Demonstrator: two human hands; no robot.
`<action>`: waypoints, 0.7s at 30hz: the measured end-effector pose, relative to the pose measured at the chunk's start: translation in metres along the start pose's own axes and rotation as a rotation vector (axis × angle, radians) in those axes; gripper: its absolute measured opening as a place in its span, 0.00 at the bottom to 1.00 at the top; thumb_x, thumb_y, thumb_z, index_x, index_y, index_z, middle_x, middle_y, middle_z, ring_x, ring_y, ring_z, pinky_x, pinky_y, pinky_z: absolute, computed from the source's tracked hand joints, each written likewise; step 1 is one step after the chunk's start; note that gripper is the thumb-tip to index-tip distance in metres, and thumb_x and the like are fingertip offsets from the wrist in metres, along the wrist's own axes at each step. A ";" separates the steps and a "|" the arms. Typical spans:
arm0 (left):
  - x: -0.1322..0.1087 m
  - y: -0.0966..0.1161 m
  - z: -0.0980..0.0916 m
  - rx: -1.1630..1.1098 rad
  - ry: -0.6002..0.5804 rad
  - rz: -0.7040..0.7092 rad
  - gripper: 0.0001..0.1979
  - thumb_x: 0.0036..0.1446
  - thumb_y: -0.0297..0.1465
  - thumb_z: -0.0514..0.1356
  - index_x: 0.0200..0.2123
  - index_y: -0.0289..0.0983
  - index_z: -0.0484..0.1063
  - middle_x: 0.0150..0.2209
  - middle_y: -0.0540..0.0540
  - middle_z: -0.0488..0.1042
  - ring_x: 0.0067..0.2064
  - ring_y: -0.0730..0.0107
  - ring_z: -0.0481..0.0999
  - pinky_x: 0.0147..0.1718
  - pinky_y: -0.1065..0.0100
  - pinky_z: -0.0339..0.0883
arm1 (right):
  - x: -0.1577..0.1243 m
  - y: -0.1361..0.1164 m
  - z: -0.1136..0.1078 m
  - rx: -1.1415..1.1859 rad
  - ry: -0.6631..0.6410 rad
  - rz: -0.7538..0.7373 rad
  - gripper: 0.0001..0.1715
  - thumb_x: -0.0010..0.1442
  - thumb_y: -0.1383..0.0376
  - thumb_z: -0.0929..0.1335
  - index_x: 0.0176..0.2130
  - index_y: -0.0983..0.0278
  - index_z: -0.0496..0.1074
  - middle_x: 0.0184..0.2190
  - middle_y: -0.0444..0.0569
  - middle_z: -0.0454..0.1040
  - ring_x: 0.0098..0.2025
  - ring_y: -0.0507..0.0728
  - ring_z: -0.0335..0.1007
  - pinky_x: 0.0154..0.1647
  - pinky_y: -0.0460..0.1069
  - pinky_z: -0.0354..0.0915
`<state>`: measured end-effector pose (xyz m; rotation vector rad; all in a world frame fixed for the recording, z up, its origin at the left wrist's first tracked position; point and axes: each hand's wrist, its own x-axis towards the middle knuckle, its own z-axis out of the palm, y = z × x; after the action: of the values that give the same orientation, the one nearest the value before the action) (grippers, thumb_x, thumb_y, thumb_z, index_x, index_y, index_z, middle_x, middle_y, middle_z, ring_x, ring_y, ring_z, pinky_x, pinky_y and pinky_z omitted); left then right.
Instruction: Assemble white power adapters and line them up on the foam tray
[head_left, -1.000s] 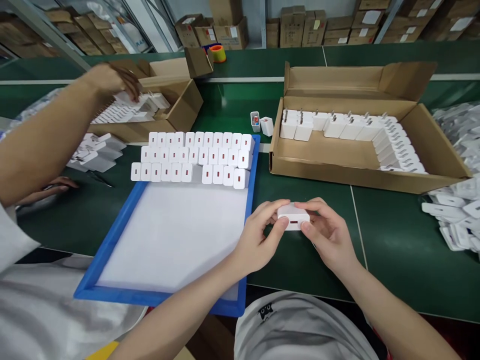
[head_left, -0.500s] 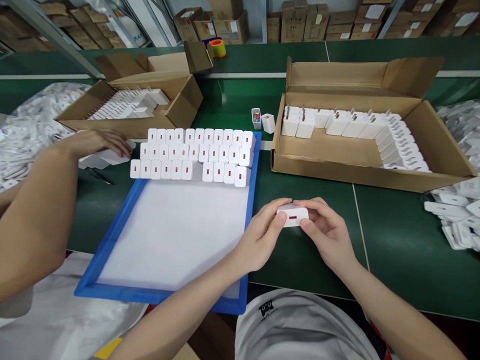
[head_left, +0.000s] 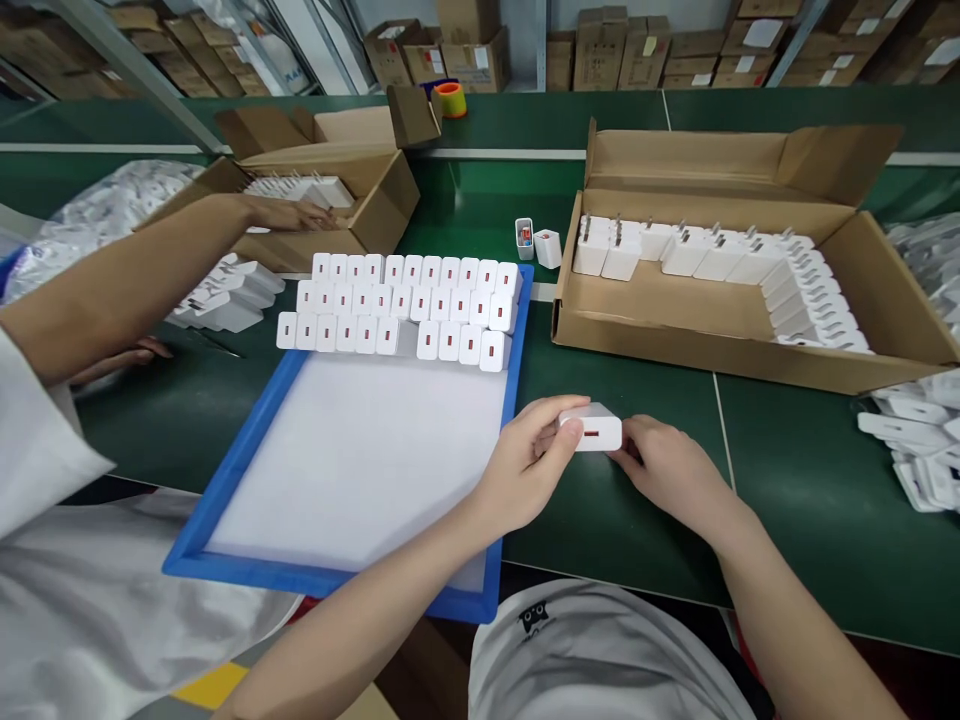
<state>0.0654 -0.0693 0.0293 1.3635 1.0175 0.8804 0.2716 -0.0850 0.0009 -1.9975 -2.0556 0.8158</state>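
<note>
My left hand [head_left: 534,455] grips a white USB charger [head_left: 600,432] between thumb and fingers, its red-orange port facing me. Close by its right end is my right hand [head_left: 667,470], fingers curled and pinched together; whatever they hold, if anything, is hidden. Both hands are above the green table, just right of a blue-rimmed white tray [head_left: 259,568]. Along the tray's far end stand rows of white chargers [head_left: 420,305], ports toward me, with a gap in the nearest row.
An open carton [head_left: 637,340] at right holds chargers with prongs up. Two small white casings [head_left: 548,249] stand beside it. Bagged white parts [head_left: 911,430] lie far right. At left, a co-worker's arm [head_left: 150,270] reaches into another carton [head_left: 382,205], beside loose white pieces [head_left: 232,295].
My right hand has drawn back from the charger's top and curled its fingers lower at its right end. My left hand keeps hold. The co-worker's hand has moved into the left carton.
</note>
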 end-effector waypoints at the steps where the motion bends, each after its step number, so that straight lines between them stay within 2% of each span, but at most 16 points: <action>1: 0.000 0.000 0.000 -0.025 -0.002 -0.006 0.25 0.66 0.48 0.58 0.54 0.33 0.75 0.53 0.36 0.75 0.48 0.62 0.81 0.48 0.65 0.79 | 0.000 0.000 0.000 0.017 0.015 -0.004 0.11 0.62 0.66 0.67 0.28 0.61 0.65 0.30 0.48 0.72 0.25 0.54 0.64 0.25 0.49 0.52; 4: 0.000 0.000 0.001 -0.116 -0.010 -0.038 0.27 0.64 0.50 0.59 0.53 0.33 0.74 0.53 0.36 0.74 0.45 0.64 0.81 0.46 0.65 0.81 | -0.002 0.007 -0.012 0.156 0.112 -0.013 0.10 0.66 0.65 0.65 0.31 0.61 0.66 0.28 0.47 0.74 0.23 0.53 0.67 0.25 0.48 0.57; 7: -0.001 0.001 0.002 -0.160 -0.031 -0.045 0.26 0.64 0.49 0.59 0.53 0.34 0.74 0.53 0.37 0.73 0.44 0.65 0.81 0.44 0.64 0.82 | -0.010 0.015 -0.030 0.565 0.334 -0.055 0.10 0.68 0.57 0.67 0.38 0.60 0.66 0.24 0.44 0.76 0.18 0.52 0.66 0.20 0.47 0.61; 10: -0.003 0.000 0.002 -0.166 -0.079 -0.010 0.22 0.66 0.46 0.58 0.53 0.36 0.73 0.51 0.39 0.71 0.42 0.66 0.81 0.42 0.64 0.83 | -0.020 0.012 -0.039 0.983 0.542 -0.206 0.12 0.65 0.58 0.72 0.44 0.60 0.71 0.28 0.46 0.82 0.18 0.52 0.70 0.15 0.46 0.64; 12: -0.004 0.000 0.002 -0.155 -0.108 0.027 0.20 0.67 0.44 0.57 0.54 0.37 0.72 0.49 0.41 0.69 0.41 0.68 0.80 0.42 0.64 0.82 | -0.025 0.002 -0.036 1.143 0.614 -0.355 0.07 0.63 0.63 0.73 0.41 0.61 0.75 0.29 0.47 0.83 0.24 0.55 0.78 0.18 0.46 0.70; 14: -0.004 0.000 0.002 -0.130 -0.130 0.061 0.19 0.69 0.42 0.56 0.54 0.37 0.72 0.47 0.43 0.67 0.39 0.69 0.79 0.41 0.65 0.81 | -0.028 -0.009 -0.028 1.124 0.665 -0.473 0.01 0.64 0.66 0.72 0.39 0.61 0.76 0.30 0.47 0.84 0.31 0.57 0.82 0.23 0.48 0.76; 18: -0.003 0.001 0.000 0.012 -0.132 0.122 0.18 0.70 0.41 0.54 0.54 0.37 0.71 0.44 0.44 0.67 0.36 0.72 0.74 0.32 0.70 0.75 | -0.034 -0.022 -0.010 0.919 0.803 -0.552 0.06 0.64 0.71 0.71 0.41 0.61 0.76 0.30 0.48 0.84 0.33 0.61 0.84 0.27 0.51 0.81; 21: -0.002 0.001 0.000 0.106 -0.131 0.145 0.18 0.71 0.42 0.53 0.55 0.38 0.71 0.43 0.43 0.68 0.34 0.71 0.70 0.25 0.71 0.66 | -0.038 -0.020 -0.002 0.809 0.791 -0.584 0.13 0.62 0.75 0.71 0.45 0.60 0.75 0.36 0.50 0.85 0.36 0.62 0.85 0.29 0.54 0.82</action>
<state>0.0647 -0.0716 0.0304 1.5786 0.8837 0.8415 0.2587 -0.1202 0.0219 -0.9563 -1.3706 0.4785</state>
